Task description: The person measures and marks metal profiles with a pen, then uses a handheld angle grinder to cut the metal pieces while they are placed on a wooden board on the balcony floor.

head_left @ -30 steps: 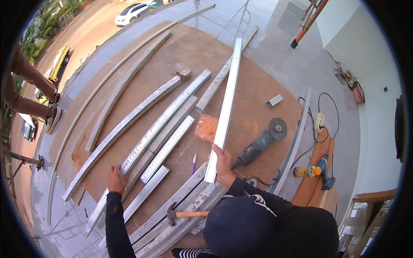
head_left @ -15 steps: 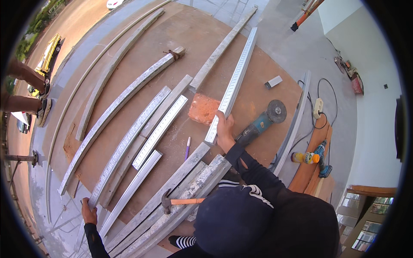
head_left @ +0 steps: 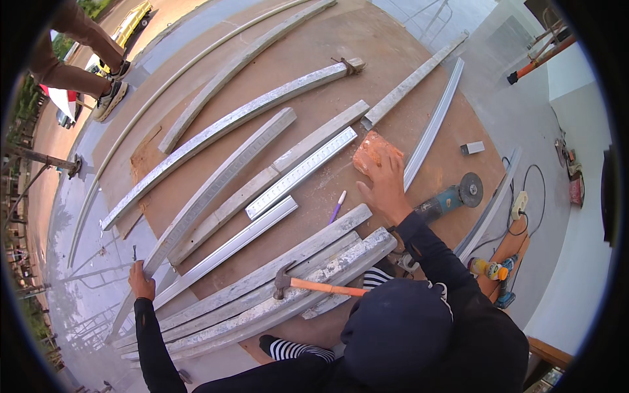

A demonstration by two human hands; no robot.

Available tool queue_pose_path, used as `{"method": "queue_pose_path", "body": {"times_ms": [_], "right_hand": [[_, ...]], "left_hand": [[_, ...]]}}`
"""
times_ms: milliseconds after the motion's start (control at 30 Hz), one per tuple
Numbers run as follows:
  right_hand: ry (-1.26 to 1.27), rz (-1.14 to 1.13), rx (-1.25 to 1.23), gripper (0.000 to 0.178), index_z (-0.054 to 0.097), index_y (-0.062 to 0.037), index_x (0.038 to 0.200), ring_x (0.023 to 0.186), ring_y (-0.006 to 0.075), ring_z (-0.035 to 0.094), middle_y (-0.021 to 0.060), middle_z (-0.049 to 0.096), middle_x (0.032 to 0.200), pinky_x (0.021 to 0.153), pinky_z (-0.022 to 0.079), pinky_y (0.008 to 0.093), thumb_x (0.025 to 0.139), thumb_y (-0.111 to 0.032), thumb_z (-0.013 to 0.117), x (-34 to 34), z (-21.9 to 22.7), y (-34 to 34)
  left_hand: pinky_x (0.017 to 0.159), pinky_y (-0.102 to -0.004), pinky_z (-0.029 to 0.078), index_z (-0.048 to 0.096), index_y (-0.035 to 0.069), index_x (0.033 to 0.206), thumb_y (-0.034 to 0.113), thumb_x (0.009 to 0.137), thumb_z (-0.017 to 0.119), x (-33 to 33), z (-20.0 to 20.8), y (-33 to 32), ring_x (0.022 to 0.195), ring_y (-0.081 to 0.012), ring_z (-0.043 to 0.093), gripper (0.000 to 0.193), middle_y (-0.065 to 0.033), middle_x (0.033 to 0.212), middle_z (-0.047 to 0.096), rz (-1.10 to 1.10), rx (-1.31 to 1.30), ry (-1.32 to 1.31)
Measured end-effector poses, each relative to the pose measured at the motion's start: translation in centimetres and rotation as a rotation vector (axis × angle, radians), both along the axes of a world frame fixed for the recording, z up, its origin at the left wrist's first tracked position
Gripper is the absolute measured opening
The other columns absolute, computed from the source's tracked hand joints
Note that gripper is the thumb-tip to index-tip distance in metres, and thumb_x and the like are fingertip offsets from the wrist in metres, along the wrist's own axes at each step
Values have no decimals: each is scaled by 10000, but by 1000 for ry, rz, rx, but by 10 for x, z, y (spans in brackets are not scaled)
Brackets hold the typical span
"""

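My left hand (head_left: 141,281) is closed round the near-left part of a long grey metal channel (head_left: 226,173), which slants away to the right across brown boards. My right hand (head_left: 388,183) has its fingers curled over a rough orange brick (head_left: 367,152), with the thumb out at its near side. Close to that hand lie a silvery ribbed channel (head_left: 436,121) and a teal angle grinder (head_left: 445,200) with a dark disc. A purple marker with a white cap (head_left: 337,206) rests nearer to me. Between my arms, a claw hammer (head_left: 321,285) with an orange handle lies across several metal bars.
More grey bars (head_left: 229,141) lie at the left and far side. A short metal piece (head_left: 472,148), a power strip (head_left: 519,204) with black cords, a yellow bottle (head_left: 485,267) and a teal drill (head_left: 504,298) are at the right. Another person's legs (head_left: 85,72) stand at the far left.
My right hand has let go of the ribbed channel, which now lies on the boards, and has moved onto the brick. My left hand keeps its hold. The whole view has shifted and turned.
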State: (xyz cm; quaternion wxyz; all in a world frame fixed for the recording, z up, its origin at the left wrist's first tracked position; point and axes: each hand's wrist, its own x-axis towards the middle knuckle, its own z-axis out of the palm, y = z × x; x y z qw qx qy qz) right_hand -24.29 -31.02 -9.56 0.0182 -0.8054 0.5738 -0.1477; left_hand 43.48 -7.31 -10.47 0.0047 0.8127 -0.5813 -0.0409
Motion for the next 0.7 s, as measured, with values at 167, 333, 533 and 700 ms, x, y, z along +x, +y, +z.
{"method": "queue_pose_path", "body": {"times_ms": [167, 333, 533, 700], "right_hand": [[-2, 696, 164, 876, 419, -130, 1437, 1387, 340, 319, 190, 392, 1447, 1130, 214, 564, 712, -460, 783, 106, -1, 13], [-3, 752, 53, 900, 434, -128, 1431, 1397, 342, 307, 183, 393, 1449, 1146, 174, 584, 698, -530, 768, 174, -41, 3], [95, 536, 325, 860, 490, -93, 1375, 1400, 327, 331, 192, 394, 1463, 1124, 239, 575, 677, -496, 787, 226, -57, -38], [-189, 518, -167, 743, 584, -40, 1270, 1364, 359, 391, 236, 433, 1436, 1112, 313, 464, 669, -426, 789, 245, -69, -61]], "left_hand": [[904, -472, 377, 524, 97, 1148, -62, 593, 589, -5, 7, -5, 1105, -374, 496, 581, -132, 1092, 546, 18, 16, -16], [917, -462, 364, 530, 97, 1132, -66, 591, 590, -16, 30, -4, 1086, -368, 495, 568, -129, 1070, 543, 20, -14, -29], [930, -459, 362, 541, 88, 1108, -72, 595, 601, -32, 75, -11, 1065, -357, 500, 540, -116, 1042, 543, -6, -97, -106], [928, -456, 366, 535, 69, 1109, -65, 604, 612, -42, 91, -23, 1053, -362, 501, 527, -133, 1035, 541, -39, -115, -87]]}}
